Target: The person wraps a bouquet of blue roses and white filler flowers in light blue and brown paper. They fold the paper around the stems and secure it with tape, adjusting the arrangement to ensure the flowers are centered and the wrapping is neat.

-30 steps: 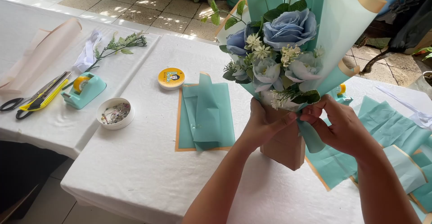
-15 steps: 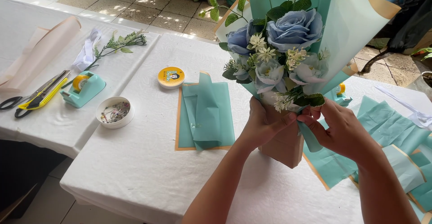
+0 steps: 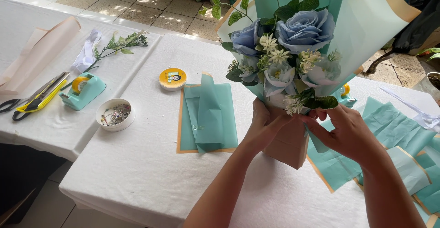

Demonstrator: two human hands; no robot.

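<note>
While the left hand (image 3: 266,127) stays clamped round the blue rose bouquet (image 3: 293,54) near the table's (image 3: 137,173) right edge, the right hand (image 3: 346,132) now pinches teal wrapping paper (image 3: 316,138) at its neck. Compared with a second ago, the bouquet stands slightly more upright

Bouquet (image 3: 302,40) top cut off by frame edge; stems hidden (inside brown wrap (image 3: 288,145)).

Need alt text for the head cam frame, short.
Two bare hands, the left hand and right hand, hold a bouquet of blue roses wrapped in teal paper over a white-clothed table. To the left lie folded teal paper sheets, a yellow tape roll, a bowl of pins, a teal tape dispenser and scissors.
</note>
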